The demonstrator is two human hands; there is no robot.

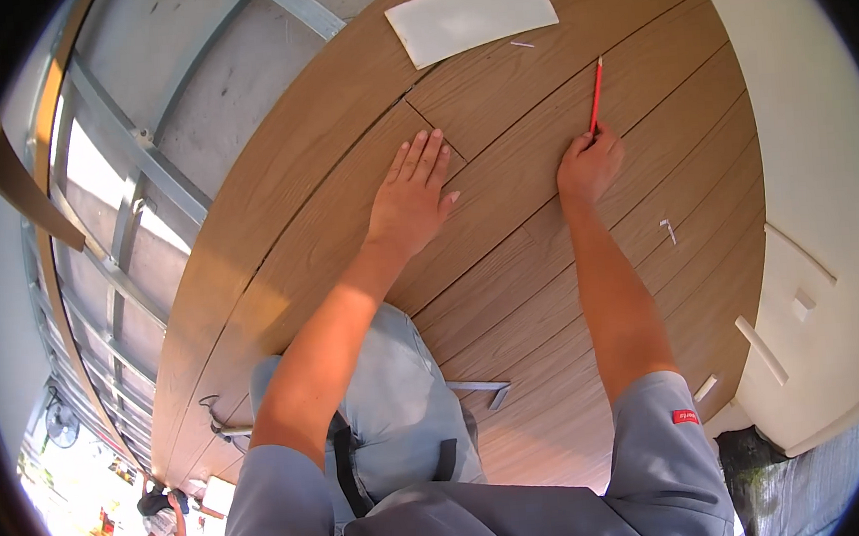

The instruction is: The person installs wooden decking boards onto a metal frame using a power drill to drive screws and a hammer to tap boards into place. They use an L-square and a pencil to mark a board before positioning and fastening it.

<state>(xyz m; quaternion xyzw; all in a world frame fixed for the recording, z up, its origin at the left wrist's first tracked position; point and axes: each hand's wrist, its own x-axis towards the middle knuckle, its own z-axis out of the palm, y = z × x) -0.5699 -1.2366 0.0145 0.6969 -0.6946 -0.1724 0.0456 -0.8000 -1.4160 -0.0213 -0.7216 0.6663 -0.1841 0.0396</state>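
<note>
Flat on the brown wood-grain planks (331,210) lies my left hand (413,197), fingers stretched out, close to a short cross joint between boards. My right hand (590,165) is closed around a red pencil (597,95), whose tip points away from me. That hand is low over the planks, to the right of the left one. A white rectangular sheet (472,16) lies farther off, across a seam. Small white slips (668,231) lie on the boards right of my right forearm.
Metal framing (127,145) stands exposed beyond the planks' left edge. A curved brown strip (34,196) juts in there. A square tool (488,388) and a hammer-like tool (224,430) lie near my legs. A pale wall (806,92) borders the right. Another person (163,521) is at lower left.
</note>
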